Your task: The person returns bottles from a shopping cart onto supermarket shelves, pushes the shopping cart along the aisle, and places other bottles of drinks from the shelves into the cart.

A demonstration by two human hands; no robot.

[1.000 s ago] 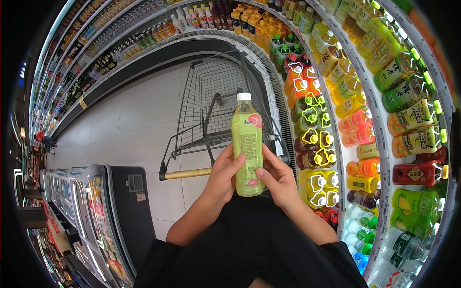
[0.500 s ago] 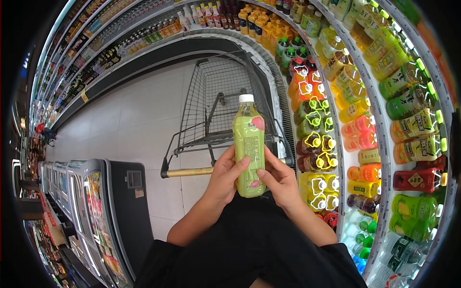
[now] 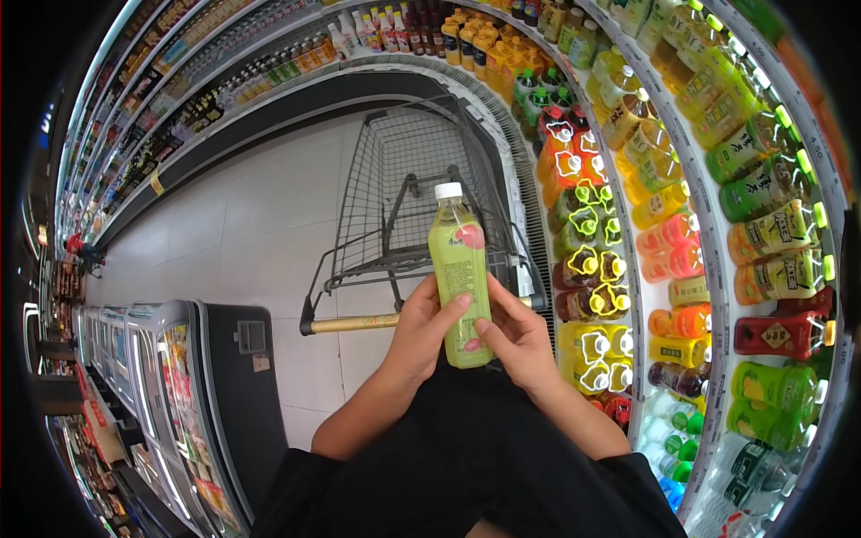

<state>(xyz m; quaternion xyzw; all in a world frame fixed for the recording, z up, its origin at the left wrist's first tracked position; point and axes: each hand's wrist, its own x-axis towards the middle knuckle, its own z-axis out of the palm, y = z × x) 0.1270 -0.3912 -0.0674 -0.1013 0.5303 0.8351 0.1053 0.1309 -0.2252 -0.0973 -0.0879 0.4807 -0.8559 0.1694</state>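
A green drink bottle [image 3: 459, 269] with a white cap and a pink fruit picture on its label is held in front of my body, its top leaning slightly left. My left hand [image 3: 423, 327] grips its left side, thumb across the label. On the other side, my right hand [image 3: 518, 336] closes round the lower part, thumb pressed on the front. The fingers behind the bottle are hidden. Beyond the bottle stands a wire shopping cart [image 3: 404, 166], and its basket shows no goods.
Curved refrigerated shelves with many drink bottles [image 3: 664, 242] run along the right and round the back. The cart's yellowish handle [image 3: 354, 324] lies left of my hands. A dark-sided freezer cabinet [image 3: 242, 386] stands at lower left, beside the pale tiled floor [image 3: 305, 359].
The bottle's top has tilted a little to the left and the bottle has turned slightly in my hands. Both hands keep their hold.
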